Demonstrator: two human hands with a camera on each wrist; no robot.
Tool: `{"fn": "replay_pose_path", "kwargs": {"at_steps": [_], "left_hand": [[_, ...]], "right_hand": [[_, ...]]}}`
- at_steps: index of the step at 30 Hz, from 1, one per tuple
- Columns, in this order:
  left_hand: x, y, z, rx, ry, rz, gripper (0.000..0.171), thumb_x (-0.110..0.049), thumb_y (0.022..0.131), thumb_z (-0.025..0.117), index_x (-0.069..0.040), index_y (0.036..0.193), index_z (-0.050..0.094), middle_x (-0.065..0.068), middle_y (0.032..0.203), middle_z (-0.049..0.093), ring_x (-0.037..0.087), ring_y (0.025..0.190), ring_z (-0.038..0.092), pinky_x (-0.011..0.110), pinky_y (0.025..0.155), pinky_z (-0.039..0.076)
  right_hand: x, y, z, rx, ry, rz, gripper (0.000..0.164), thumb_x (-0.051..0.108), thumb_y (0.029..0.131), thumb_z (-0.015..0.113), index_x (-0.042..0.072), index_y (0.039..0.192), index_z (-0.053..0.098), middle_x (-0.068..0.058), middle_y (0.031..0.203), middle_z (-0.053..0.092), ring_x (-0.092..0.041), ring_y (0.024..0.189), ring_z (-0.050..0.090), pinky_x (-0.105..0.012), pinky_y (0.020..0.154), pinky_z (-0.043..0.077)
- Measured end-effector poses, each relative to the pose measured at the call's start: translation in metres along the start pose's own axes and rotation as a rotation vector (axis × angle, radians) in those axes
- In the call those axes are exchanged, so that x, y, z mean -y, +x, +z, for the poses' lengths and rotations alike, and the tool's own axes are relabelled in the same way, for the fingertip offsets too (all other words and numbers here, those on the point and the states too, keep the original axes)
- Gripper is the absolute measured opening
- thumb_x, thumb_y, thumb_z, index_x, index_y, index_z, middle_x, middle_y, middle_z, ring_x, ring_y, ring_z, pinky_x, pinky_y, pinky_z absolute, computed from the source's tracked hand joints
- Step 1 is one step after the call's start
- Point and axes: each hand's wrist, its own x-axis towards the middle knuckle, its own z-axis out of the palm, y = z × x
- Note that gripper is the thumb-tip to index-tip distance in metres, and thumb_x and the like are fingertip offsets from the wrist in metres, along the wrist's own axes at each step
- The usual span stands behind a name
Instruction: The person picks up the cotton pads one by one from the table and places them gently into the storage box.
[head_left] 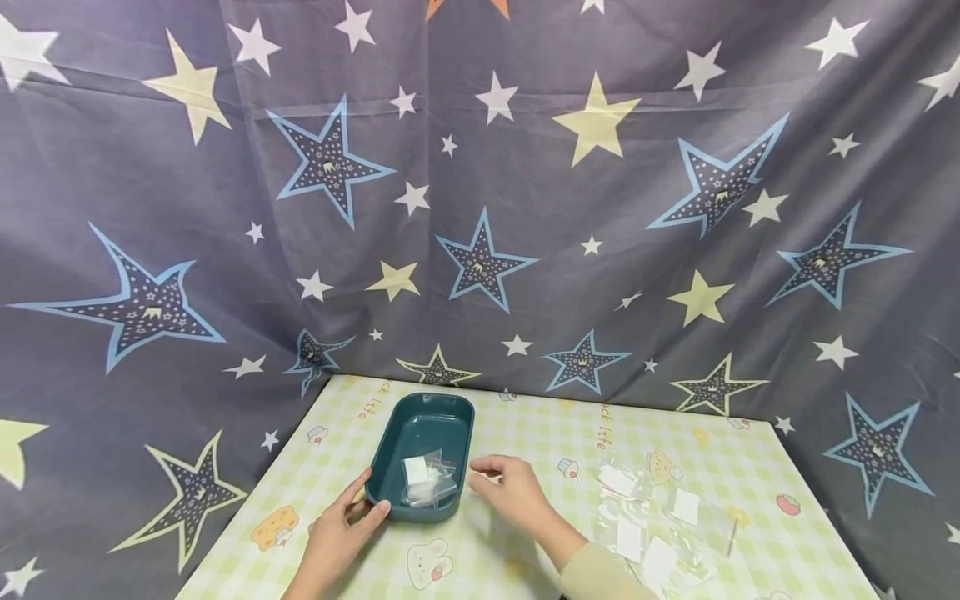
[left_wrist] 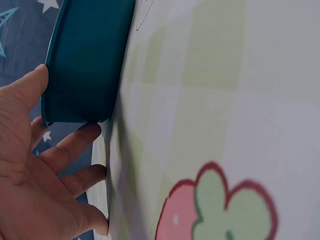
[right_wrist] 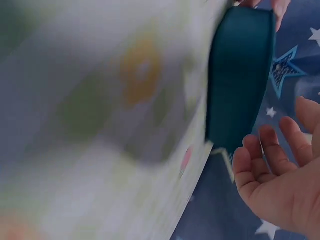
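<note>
A dark teal rectangular tub (head_left: 420,514) stands on the table, with small clear plastic bags (head_left: 431,482) piled at its near end, one bearing a white label. My left hand (head_left: 341,529) holds the near left corner, thumb at the rim and another finger along the side. In the left wrist view, the thumb meets the edge of the tub (left_wrist: 90,60) while the other fingers spread beneath. Beside the tub's right wall is my right hand (head_left: 513,492), fingers loosely bent and holding nothing. The right wrist view shows that hand (right_wrist: 285,185) with its palm toward the tub (right_wrist: 240,80).
More clear bags with white labels (head_left: 628,537) lie spread at the right of the table. A thin stick-like item (head_left: 732,537) lies near them. The green checked tablecloth (head_left: 540,425) reaches back to a dark star-printed curtain (head_left: 525,183).
</note>
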Motion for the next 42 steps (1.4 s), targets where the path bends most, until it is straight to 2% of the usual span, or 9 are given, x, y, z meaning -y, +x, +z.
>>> {"fn": "replay_pose_path", "kwargs": {"at_steps": [3,9,13,15,20,25,31,38,42], "left_hand": [[-0.001,0.000,0.000,-0.004,0.000,0.005,0.085,-0.063,0.097,0.072,-0.024,0.167,0.042,0.020,0.136,0.072,0.044,0.136,0.065,0.075,0.114,0.043],[-0.002,0.000,-0.001,0.000,0.006,0.009,0.084,-0.061,0.098,0.071,-0.023,0.166,0.042,0.018,0.136,0.073,0.046,0.141,0.059,0.083,0.118,0.029],[-0.003,0.000,-0.001,0.000,0.012,-0.001,0.085,-0.063,0.097,0.071,-0.023,0.167,0.042,0.019,0.136,0.073,0.047,0.141,0.058,0.082,0.117,0.032],[-0.003,0.000,-0.001,0.002,0.008,-0.006,0.085,-0.062,0.097,0.072,-0.023,0.167,0.042,0.019,0.136,0.073,0.047,0.140,0.059,0.082,0.117,0.032],[-0.003,0.000,0.000,0.011,0.008,-0.013,0.086,-0.064,0.097,0.071,-0.025,0.167,0.041,0.020,0.136,0.073,0.047,0.140,0.060,0.086,0.118,0.022],[-0.003,0.001,-0.001,0.013,0.029,-0.014,0.087,-0.068,0.096,0.069,-0.027,0.167,0.040,0.018,0.136,0.073,0.047,0.140,0.059,0.087,0.117,0.021],[-0.003,0.001,-0.003,0.009,0.017,-0.007,0.086,-0.066,0.097,0.069,-0.027,0.168,0.040,0.017,0.137,0.073,0.048,0.144,0.056,0.087,0.118,0.020],[-0.001,0.000,0.000,0.002,0.020,-0.007,0.085,-0.065,0.096,0.071,-0.026,0.166,0.043,0.022,0.136,0.073,0.047,0.135,0.064,0.078,0.112,0.042],[-0.001,-0.002,0.000,-0.006,0.016,-0.015,0.086,-0.066,0.095,0.071,-0.026,0.166,0.043,0.023,0.137,0.072,0.046,0.133,0.066,0.075,0.111,0.045]], "right_hand": [[-0.016,-0.013,-0.019,-0.002,-0.047,-0.003,0.028,0.026,0.101,0.076,0.005,0.119,0.080,-0.010,0.120,0.081,-0.031,0.111,0.076,-0.051,0.097,0.063],[-0.038,-0.046,-0.061,0.018,-0.193,0.064,0.031,0.032,0.100,0.077,0.010,0.121,0.080,-0.009,0.123,0.080,-0.037,0.121,0.073,-0.058,0.104,0.058],[-0.048,-0.067,-0.086,0.003,-0.273,0.122,0.030,0.032,0.096,0.081,0.013,0.119,0.081,-0.008,0.126,0.079,-0.040,0.128,0.070,-0.061,0.109,0.054],[-0.052,-0.076,-0.099,-0.004,-0.306,0.148,0.030,0.033,0.095,0.082,0.014,0.119,0.081,-0.007,0.126,0.079,-0.040,0.128,0.069,-0.061,0.109,0.054],[-0.067,-0.098,-0.130,0.018,-0.393,0.201,0.033,0.034,0.092,0.085,0.016,0.119,0.081,-0.004,0.125,0.079,-0.036,0.124,0.071,-0.061,0.107,0.055],[-0.084,-0.113,-0.154,0.065,-0.467,0.249,0.040,0.034,0.088,0.088,0.015,0.122,0.080,-0.005,0.125,0.079,-0.036,0.122,0.070,-0.060,0.105,0.057],[-0.094,-0.117,-0.167,0.066,-0.554,0.194,0.052,0.037,0.082,0.092,0.012,0.126,0.078,-0.008,0.127,0.078,-0.037,0.122,0.070,-0.061,0.105,0.056],[-0.095,-0.123,-0.165,0.092,-0.598,0.169,0.069,0.044,0.073,0.096,0.014,0.131,0.075,-0.007,0.129,0.077,-0.038,0.125,0.068,-0.066,0.107,0.052],[-0.096,-0.122,-0.161,0.113,-0.628,0.161,0.075,0.047,0.069,0.097,0.014,0.133,0.075,-0.007,0.130,0.076,-0.038,0.125,0.066,-0.068,0.106,0.051]]}}
